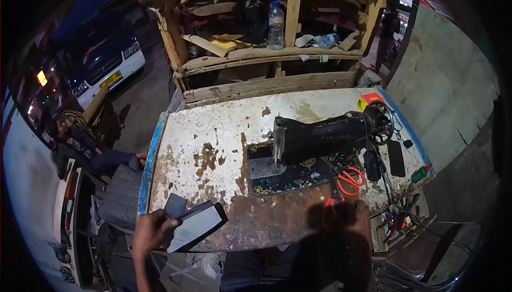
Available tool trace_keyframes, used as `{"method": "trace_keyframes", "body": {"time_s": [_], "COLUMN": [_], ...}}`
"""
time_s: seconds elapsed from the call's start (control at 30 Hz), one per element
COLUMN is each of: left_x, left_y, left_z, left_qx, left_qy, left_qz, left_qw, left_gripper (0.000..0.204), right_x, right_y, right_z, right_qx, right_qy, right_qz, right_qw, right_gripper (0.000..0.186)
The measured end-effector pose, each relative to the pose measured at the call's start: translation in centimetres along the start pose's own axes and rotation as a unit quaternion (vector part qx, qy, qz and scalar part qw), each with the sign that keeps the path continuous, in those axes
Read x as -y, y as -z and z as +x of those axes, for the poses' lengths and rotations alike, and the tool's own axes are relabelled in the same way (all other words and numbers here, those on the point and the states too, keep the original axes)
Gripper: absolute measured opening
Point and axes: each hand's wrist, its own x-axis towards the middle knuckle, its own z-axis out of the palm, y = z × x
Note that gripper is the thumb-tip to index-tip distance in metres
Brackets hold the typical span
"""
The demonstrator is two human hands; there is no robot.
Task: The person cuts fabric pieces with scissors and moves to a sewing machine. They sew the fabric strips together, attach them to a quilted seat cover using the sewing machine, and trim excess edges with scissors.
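The left hand (152, 232) is gripping the grey-and-black piece (197, 229) between thumb and fingers, near the surface's (213, 126) front-left edge; handling it well is probably requiring a light, flat hold. Bare surface is lying between it and the sewing machine (320, 137), giving sliding room. Beside the red-handled scissors (349, 181), the right hand's (358, 220) shadowed fingers are hiding whether they're gripping; I cannot tell. A tool-filled tray (379, 233) is crowding the front-right edge.

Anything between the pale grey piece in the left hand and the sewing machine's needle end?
Nothing visible. Only worn tabletop separates the pale grey piece in the left hand from the sewing machine. The orange-handled scissors lie right of the needle end, off that line.
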Motion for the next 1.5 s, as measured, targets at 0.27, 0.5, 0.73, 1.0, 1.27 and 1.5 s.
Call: {"method": "trace_keyframes", "body": {"time_s": [0.27,0.5,0.73,1.0,1.27,1.5], "left_x": [4.1,5.4,3.3,2.5,6.2,4.7], "left_y": [7.0,8.8,8.5,8.7,1.0,-12.3], "left_z": [-9.1,-16.4,-17.8,-18.6,-14.3,-12.0], "left_qx": [-0.034,-0.082,-0.097,-0.145,-0.471,-0.174], "left_qy": [0.103,0.199,0.155,0.155,0.105,0.188], "left_qz": [-0.015,-0.062,-0.021,0.013,-0.39,-0.621], "left_qw": [0.994,0.975,0.983,0.977,0.784,0.74], "left_gripper": [0.029,0.021,0.025,0.031,0.03,0.023], "right_x": [0.6,8.3,14.9,12.4,10.0,10.5], "right_y": [-0.5,-7.4,-8.2,-9.4,-6.2,-4.9], "right_z": [0.7,-3.8,-4.4,-3.8,-3.5,-4.7], "right_qx": [0.067,0.418,0.44,0.422,0.234,0.273], "right_qy": [-0.074,-0.006,-0.03,0.042,-0.022,-0.061], "right_qz": [0.168,0.603,0.729,0.648,0.617,0.592], "right_qw": [0.981,0.679,0.524,0.632,0.751,0.756], "right_gripper": [0.055,0.048,0.045,0.044,0.039,0.036]}}
